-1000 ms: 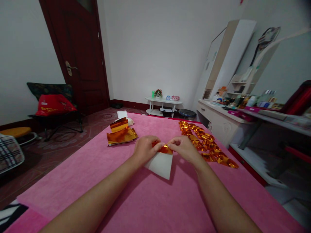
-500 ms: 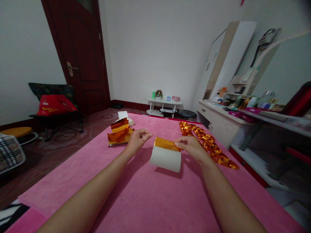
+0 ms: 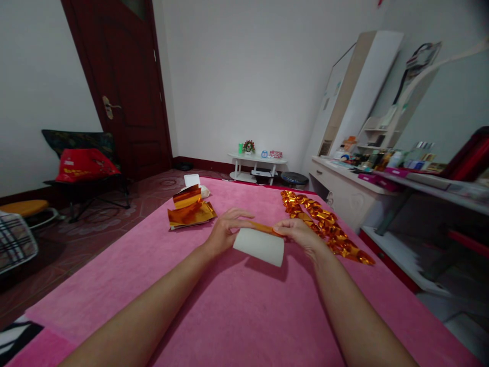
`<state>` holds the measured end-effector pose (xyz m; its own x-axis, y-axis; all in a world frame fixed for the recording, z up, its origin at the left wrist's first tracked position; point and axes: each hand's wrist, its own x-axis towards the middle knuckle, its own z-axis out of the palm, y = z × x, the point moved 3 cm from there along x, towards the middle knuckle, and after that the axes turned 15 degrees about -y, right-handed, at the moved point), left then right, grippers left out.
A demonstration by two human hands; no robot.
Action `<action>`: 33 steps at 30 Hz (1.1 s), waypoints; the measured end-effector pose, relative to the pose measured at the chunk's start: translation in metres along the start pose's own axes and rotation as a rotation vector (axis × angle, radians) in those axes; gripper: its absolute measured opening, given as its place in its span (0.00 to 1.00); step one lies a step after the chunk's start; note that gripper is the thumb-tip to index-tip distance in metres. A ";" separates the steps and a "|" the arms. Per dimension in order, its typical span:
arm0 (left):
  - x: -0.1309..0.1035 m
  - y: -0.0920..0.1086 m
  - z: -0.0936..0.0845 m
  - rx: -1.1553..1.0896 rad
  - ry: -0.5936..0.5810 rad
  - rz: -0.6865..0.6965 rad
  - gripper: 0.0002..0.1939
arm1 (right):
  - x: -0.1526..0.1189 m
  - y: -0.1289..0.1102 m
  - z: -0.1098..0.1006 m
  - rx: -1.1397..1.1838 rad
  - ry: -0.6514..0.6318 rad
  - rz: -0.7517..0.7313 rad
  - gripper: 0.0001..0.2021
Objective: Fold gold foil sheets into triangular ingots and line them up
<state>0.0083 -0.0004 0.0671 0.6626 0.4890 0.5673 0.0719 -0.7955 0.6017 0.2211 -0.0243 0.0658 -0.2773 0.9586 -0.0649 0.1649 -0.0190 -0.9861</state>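
A sheet of gold foil paper [image 3: 262,246], its pale back facing me, is held just above the pink cover. Its gold top part shows as a narrow strip leaning between my hands. My right hand [image 3: 300,232] pinches the right end of that strip between thumb and fingers. At the left end, my left hand [image 3: 226,229] grips the sheet with its fingers reaching along the top edge; the fingertips are partly hidden. More gold foil sheets [image 3: 191,214] lie in a loose stack left of my left hand. Folded shiny gold foil pieces [image 3: 324,221] lie in rows beyond my right hand.
The pink cover [image 3: 237,311] spreads under everything. At its far left corner sits a small white box [image 3: 192,180]. A dressing table [image 3: 347,178] with bottles stands on the right, a low white table [image 3: 256,159] by the wall, and a chair with a red bag [image 3: 87,164] left.
My left hand has moved right and down from open air onto the sheet's left end. The gold top part has tilted over and looks narrower. My right hand keeps its pinch.
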 end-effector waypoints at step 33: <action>-0.004 -0.033 0.000 -0.576 0.177 -0.453 0.20 | 0.002 -0.006 0.014 -0.116 0.066 -0.133 0.14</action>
<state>0.0035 0.0237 0.0449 0.5275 0.8127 0.2476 -0.1250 -0.2141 0.9688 0.2060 -0.0264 0.0699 -0.2423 0.9670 0.0790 0.2399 0.1386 -0.9608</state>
